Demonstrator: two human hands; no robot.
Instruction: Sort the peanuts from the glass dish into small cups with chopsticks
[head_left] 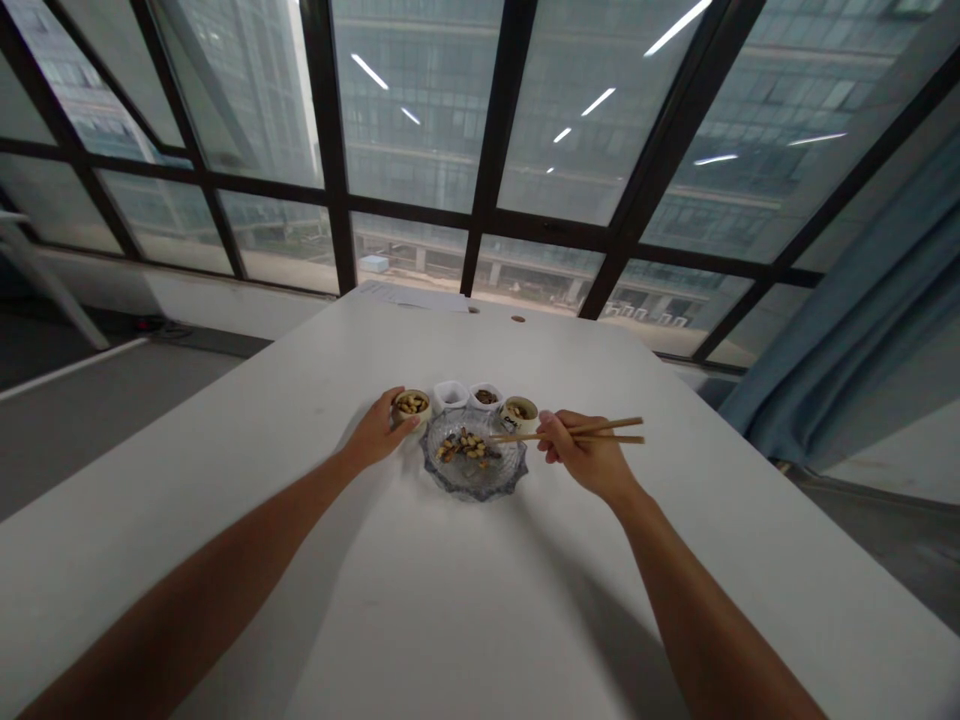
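My left hand [381, 432] is wrapped round the side of a small cup [412, 405] filled with pale, nut-like pieces. In my right hand [581, 450] is a pair of wooden chopsticks [611, 430], their tips over the right part of a clear glass dish [480, 490] with a scalloped rim. A heap of mixed yellowish and dark pieces [466, 447] lies in the dish. Behind it stand a white cup [451, 394] with no visible contents, a white cup of dark bits [486, 396] and a printed cup [519, 412] holding some pieces. Whether the chopsticks grip anything is too small to tell.
All of this stands on a white table [450, 600]. Papers [412, 297] and two small brown round things lie at its far edge. Beyond are large dark-framed windows [480, 215]. A blue curtain [855, 300] hangs at the right.
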